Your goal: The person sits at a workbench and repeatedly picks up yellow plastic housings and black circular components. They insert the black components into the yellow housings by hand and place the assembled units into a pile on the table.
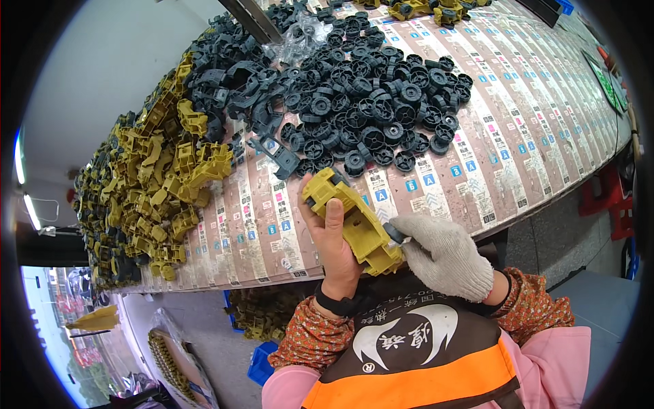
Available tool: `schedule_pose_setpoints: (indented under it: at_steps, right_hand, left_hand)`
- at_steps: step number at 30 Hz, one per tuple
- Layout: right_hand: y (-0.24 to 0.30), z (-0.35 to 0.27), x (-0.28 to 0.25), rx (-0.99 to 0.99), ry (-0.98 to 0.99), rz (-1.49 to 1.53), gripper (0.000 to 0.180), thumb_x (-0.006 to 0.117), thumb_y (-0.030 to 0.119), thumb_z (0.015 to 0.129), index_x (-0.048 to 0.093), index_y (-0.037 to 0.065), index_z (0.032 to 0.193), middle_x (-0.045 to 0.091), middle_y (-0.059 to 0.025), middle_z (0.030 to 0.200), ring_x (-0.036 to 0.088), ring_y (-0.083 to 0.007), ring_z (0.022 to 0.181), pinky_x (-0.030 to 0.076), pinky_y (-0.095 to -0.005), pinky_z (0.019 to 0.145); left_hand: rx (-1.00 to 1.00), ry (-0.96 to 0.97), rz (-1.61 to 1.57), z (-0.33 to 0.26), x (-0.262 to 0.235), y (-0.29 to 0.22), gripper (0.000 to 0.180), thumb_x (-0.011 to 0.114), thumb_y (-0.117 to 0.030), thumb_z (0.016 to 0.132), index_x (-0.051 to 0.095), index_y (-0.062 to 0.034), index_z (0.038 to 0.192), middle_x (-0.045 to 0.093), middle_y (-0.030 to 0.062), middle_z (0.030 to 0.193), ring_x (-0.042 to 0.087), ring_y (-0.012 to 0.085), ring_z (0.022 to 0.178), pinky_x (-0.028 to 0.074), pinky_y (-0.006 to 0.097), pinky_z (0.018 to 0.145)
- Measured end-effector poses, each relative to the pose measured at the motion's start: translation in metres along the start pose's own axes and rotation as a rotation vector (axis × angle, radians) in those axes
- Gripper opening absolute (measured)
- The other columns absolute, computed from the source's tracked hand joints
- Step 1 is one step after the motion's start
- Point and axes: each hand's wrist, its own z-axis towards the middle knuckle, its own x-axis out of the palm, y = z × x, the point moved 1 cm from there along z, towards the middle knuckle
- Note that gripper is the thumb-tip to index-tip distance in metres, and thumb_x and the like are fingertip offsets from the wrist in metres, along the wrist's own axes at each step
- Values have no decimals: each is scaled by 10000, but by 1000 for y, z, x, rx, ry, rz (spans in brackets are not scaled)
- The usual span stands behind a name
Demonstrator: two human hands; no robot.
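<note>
So the left hand (pixel 334 242) is bare and wrapped around a yellow plastic toy truck body (pixel 351 221), thumb laid across the side, holding it up just off the near edge of the table (pixel 518 136). The right hand (pixel 443 255) has a white knit glove on and is curled in tight, fingertips pinching a small dark wheel (pixel 394 234) right against the lower end of that yellow body. One body, one wheel in play. Behind them on the table there's a big heap of black wheels (pixel 375 102), way too many to count, and nothing sits between the hands and that heap except a bare strip of table. To the left is a long pile of more yellow truck parts (pixel 157 184), with a mound of dark grey frame pieces (pixel 231 75) above it, again uncountable. One grey frame piece (pixel 279 155) lies by itself near the wheels. Below the table edge there's a blue bin (pixel 262 365) on the floor.
</note>
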Motion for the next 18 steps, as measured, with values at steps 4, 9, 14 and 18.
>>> schedule_pose_setpoints:
  at_steps: [4,9,14,18]
  right_hand:
    - [-4,-4,8,-136,-59,17,307,642,9,876,672,14,1182,700,-221,937,701,-430,835,559,-472,719]
    - [3,-1,5,-161,-35,-76,250,649,6,806,651,32,1054,638,-205,850,661,-433,777,529,-491,672]
    - [4,0,6,-147,-41,-102,284,650,35,728,633,32,1011,605,-204,830,635,-448,760,512,-510,658]
    - [11,2,6,-177,-101,-46,352,638,46,701,629,16,1052,619,-223,864,636,-459,783,515,-525,681]
  left_hand:
    - [51,8,22,1,0,-1,630,671,-223,1062,339,-205,1597,565,25,1355,617,165,1132,574,352,955]
    - [79,64,21,-3,4,-2,679,689,-248,1052,307,-189,1610,547,25,1364,591,166,1155,535,349,994]
    - [308,62,136,-12,8,6,764,721,-288,1032,256,-149,1623,523,40,1374,556,160,1173,469,329,1035]
    - [287,77,140,-8,16,-8,741,707,-219,1037,257,-153,1621,520,41,1381,551,159,1179,466,330,1043]
